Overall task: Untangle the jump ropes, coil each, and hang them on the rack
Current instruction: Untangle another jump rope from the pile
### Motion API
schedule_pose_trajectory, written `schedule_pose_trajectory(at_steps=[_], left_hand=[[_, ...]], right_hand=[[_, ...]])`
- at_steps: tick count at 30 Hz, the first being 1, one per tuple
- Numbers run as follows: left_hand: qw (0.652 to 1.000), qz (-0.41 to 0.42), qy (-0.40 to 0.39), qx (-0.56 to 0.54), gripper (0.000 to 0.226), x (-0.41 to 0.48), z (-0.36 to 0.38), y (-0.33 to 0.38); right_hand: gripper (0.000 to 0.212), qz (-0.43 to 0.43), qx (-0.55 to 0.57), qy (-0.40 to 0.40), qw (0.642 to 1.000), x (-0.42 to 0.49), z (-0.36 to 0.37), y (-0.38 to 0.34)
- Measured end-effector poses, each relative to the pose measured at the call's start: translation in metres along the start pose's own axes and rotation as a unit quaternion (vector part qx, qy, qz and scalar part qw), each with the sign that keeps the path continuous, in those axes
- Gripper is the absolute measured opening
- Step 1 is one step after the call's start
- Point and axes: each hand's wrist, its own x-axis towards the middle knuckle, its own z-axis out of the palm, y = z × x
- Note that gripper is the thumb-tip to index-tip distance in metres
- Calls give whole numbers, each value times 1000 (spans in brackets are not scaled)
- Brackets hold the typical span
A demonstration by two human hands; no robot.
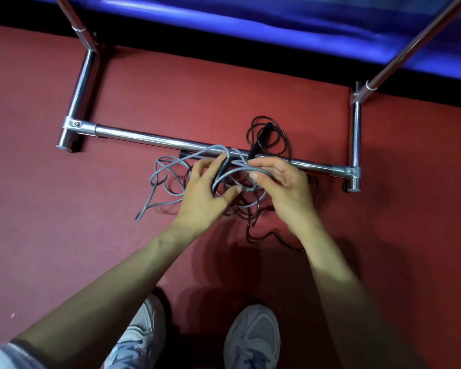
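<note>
Both ropes lie in one tangle on the red floor, hard against the low bar of the chrome rack, so neither is coiled or hung yet. The grey rope spreads to the left of the hands, with one end trailing toward the near left. The black rope loops beyond the bar and runs under the hands, and its loose handle lies across the bar.

The left hand has its fingers curled round the held handle (dark, with grey cord seeming to run out of its top). A grey loop passes over the thumb. I judge it is held there as an anchor, keeping one end fixed so the loops can be followed from it.

The right hand pinches a grey strand between thumb and curled fingers, just beside the left. It is probably lifting that strand clear of the black one below to find where they cross.

The step in hand looks like separating grey from black, early in the task. The tangle partly straddles the bar, so a hard pull could snag it there. The thin cords may also tighten into a knot rather than slip free. The person's shoes stand near, just short of the ropes.
</note>
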Motion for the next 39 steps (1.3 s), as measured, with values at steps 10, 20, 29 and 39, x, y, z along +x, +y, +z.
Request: schedule_pose_trajectory(at_steps=[10, 20, 29, 39], left_hand=[[943, -168, 66, -279, 18, 15, -22, 18], [852, -285, 285, -335, 31, 32, -56, -11], [976, -133, 2, -172, 28, -1, -37, 10], [962, -158, 10, -224, 21, 2, -39, 8]], right_hand=[[47, 71, 4, -36, 997, -3, 9, 13], [18, 155, -53, -64, 984, -4, 6, 21], [23, 299, 321, 99, 893, 7, 37, -24], [50, 280, 276, 14, 919, 11, 39, -27]])
